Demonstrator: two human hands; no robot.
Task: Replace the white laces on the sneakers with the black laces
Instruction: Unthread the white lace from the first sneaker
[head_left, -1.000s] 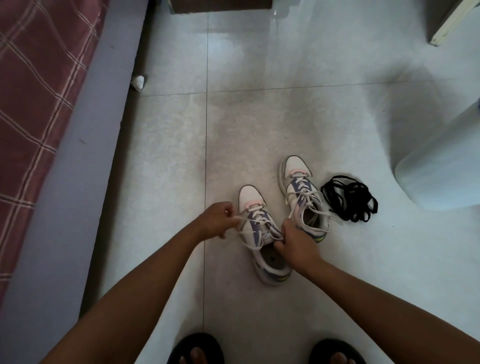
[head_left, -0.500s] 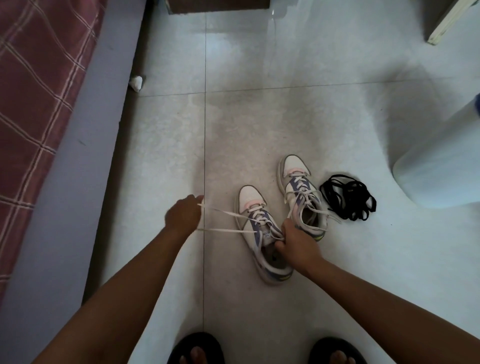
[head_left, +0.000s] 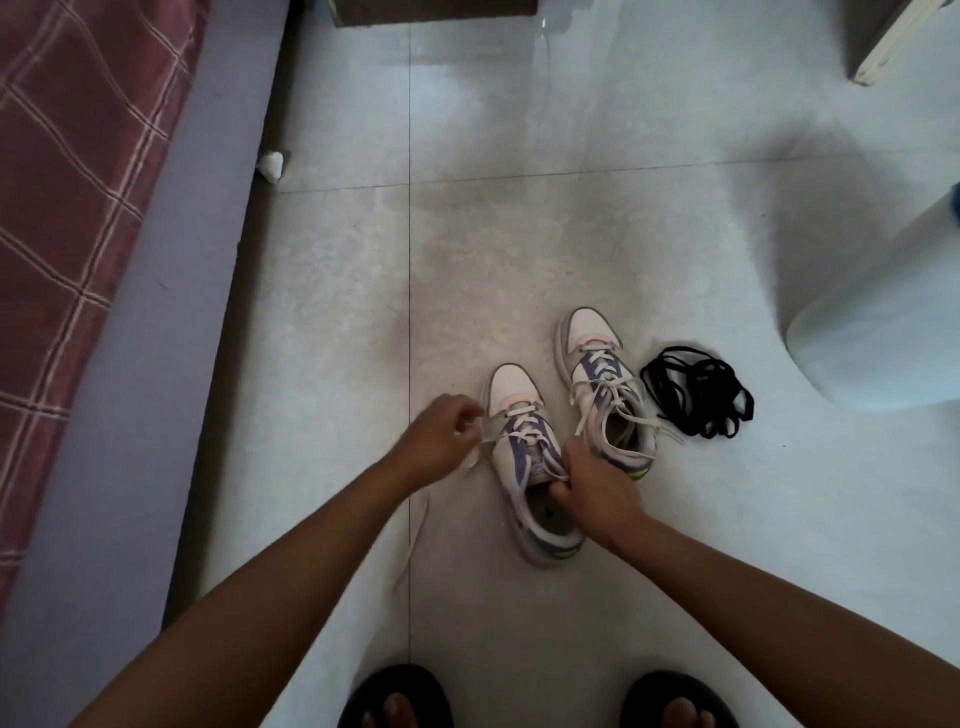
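One freed white lace end (head_left: 413, 540) trails beside the near white-and-purple sneaker (head_left: 530, 467); left hand (head_left: 441, 441) fingers pinch the next crossing, right hand (head_left: 592, 486) grips its tongue; unlacing continues.

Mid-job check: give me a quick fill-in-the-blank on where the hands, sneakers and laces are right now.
1. The left hand pinches a ____ lace of the near sneaker.
2. The right hand grips that sneaker at its ____.
3. The black laces lie bundled on the ____.
4. The far sneaker is laced in ____.

Missing words: white; tongue; floor; white
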